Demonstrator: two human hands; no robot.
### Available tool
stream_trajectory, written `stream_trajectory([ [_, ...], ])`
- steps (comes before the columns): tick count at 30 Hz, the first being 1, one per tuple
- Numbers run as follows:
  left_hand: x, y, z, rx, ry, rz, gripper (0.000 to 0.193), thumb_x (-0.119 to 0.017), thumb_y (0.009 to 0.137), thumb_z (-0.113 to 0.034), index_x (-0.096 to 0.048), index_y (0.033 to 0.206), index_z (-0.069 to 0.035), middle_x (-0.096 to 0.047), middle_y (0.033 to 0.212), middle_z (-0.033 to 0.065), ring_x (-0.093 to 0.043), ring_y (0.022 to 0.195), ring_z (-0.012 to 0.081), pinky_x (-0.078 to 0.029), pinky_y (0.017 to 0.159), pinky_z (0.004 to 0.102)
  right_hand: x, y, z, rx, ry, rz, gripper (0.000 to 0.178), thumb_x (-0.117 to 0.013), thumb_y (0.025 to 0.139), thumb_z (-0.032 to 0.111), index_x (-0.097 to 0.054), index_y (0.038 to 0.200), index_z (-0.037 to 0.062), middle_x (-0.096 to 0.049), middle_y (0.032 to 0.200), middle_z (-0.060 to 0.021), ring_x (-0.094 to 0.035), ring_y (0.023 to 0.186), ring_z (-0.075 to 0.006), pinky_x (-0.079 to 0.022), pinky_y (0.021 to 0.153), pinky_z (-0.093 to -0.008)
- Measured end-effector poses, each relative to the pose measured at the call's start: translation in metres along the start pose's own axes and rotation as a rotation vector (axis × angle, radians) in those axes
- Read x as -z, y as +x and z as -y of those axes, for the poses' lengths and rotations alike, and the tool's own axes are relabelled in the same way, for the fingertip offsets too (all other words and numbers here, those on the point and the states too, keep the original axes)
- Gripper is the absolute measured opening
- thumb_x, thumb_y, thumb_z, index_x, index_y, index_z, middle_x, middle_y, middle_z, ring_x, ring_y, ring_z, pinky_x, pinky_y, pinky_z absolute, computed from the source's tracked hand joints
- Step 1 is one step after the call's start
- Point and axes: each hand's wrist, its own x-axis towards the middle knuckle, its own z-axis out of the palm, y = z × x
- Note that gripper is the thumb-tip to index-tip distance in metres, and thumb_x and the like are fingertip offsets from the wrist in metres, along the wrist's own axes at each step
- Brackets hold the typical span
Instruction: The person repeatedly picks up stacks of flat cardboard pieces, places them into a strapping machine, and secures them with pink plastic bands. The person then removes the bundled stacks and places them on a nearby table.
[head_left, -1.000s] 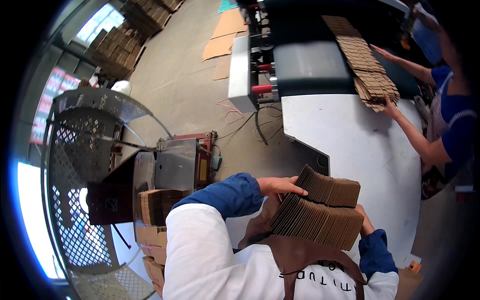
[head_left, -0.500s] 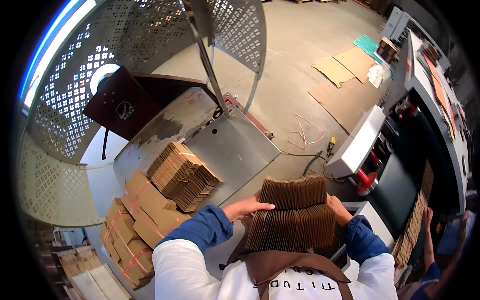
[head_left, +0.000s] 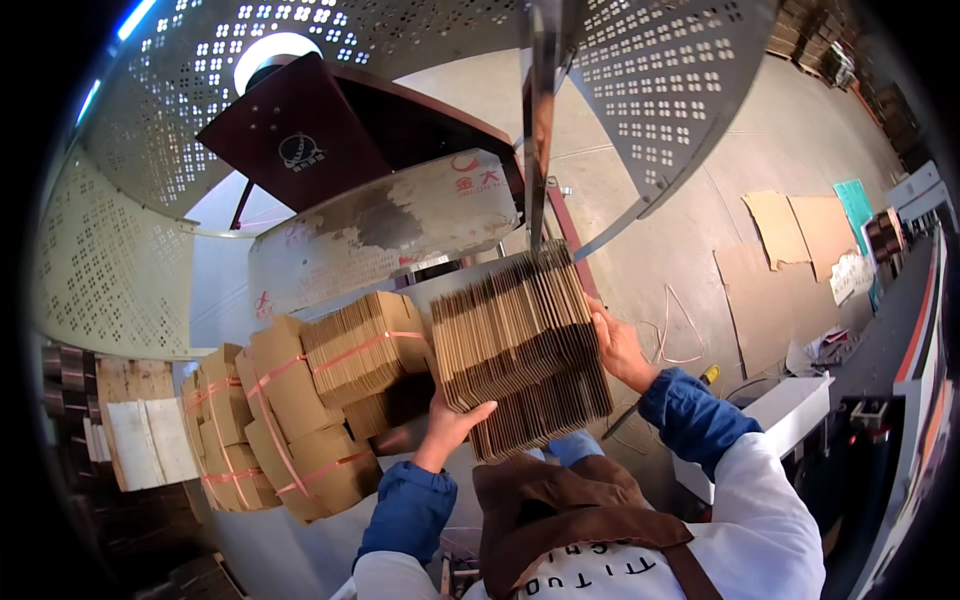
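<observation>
A thick stack of folded cardboard sheets (head_left: 515, 330), standing on edge in two offset rows, is squeezed between my two hands in front of me. My left hand (head_left: 450, 428) grips its near left corner, thumb lying on the near row. On the opposite side, my right hand (head_left: 622, 350) presses against the right face with its fingers partly hidden. The stack's far end overlaps the metal table by the upright bar (head_left: 540, 130). Just left of it is a cardboard bundle (head_left: 365, 345) tied with pink strap.
More strapped cardboard bundles (head_left: 290, 400) line up on the left. Beyond the table rises a maroon machine panel (head_left: 290, 135), with perforated metal guards (head_left: 660, 90) around it. Flat cardboard (head_left: 775, 310) and a pink strap loop (head_left: 683, 325) lie on the floor; a conveyor machine stands right.
I have turned toward the table on the left, carrying the stack from beside the conveyor to the table's edge, next to the strapped bundles. Both hands still hold it.
</observation>
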Motion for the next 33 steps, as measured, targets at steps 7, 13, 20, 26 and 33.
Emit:
stream_trajectory([
  [7,-0.028,0.056,0.064,-0.186,0.258,-0.34,0.11,-0.089,0.068,-0.01,-0.02,0.154,-0.006,-0.049,0.141,0.0172,-0.053,0.125,0.0322,-0.048,0.101,0.0368,-0.059,0.059,-0.082,0.141,0.12,0.134,0.049,-0.04,0.105,0.032,-0.045,0.145,0.0045,-0.055,0.135,-0.0252,-0.056,0.123,-0.0404,-0.046,0.1,-0.0377],
  [13,-0.039,0.047,0.095,0.065,-0.131,-0.456,0.105,-0.088,0.066,-0.002,-0.027,0.151,-0.005,-0.047,0.141,0.0137,-0.049,0.127,0.0299,-0.047,0.103,0.0388,-0.073,0.055,-0.084,0.027,0.116,0.212,0.049,-0.037,0.106,0.033,-0.043,0.147,0.0059,-0.053,0.14,-0.0227,-0.054,0.127,-0.0387,-0.043,0.106,-0.0373],
  [20,-0.028,0.071,0.11,-0.107,0.356,-0.494,0.102,-0.09,0.065,-0.009,-0.031,0.147,0.0,-0.054,0.135,0.0145,-0.054,0.123,0.0276,-0.046,0.104,0.0362,-0.085,0.111,-0.074,-0.079,0.179,0.211,0.044,-0.037,0.107,0.033,-0.051,0.138,0.0045,-0.061,0.129,-0.0229,-0.056,0.122,-0.0404,-0.045,0.1,-0.0384],
  [26,-0.009,0.103,0.082,-0.151,0.333,-0.523,0.097,-0.091,0.063,-0.011,-0.038,0.143,0.001,-0.05,0.139,0.0169,-0.054,0.123,0.0332,-0.046,0.102,0.0382,-0.074,0.065,-0.073,-0.11,0.318,0.172,0.056,-0.033,0.107,0.04,-0.044,0.14,-0.0024,-0.062,0.126,-0.0215,-0.056,0.123,-0.0298,-0.039,0.106,-0.0358],
  [33,-0.022,0.098,0.05,-0.073,0.222,-0.62,0.101,-0.091,0.062,-0.01,-0.034,0.146,-0.003,-0.049,0.138,0.0178,-0.051,0.124,0.0369,-0.043,0.104,0.0421,-0.093,0.028,-0.056,-0.277,-0.06,0.119,0.056,-0.069,0.089,0.029,-0.043,0.13,0.0007,-0.064,0.105,-0.0273,-0.062,0.097,-0.0463,-0.051,0.081,-0.0483],
])
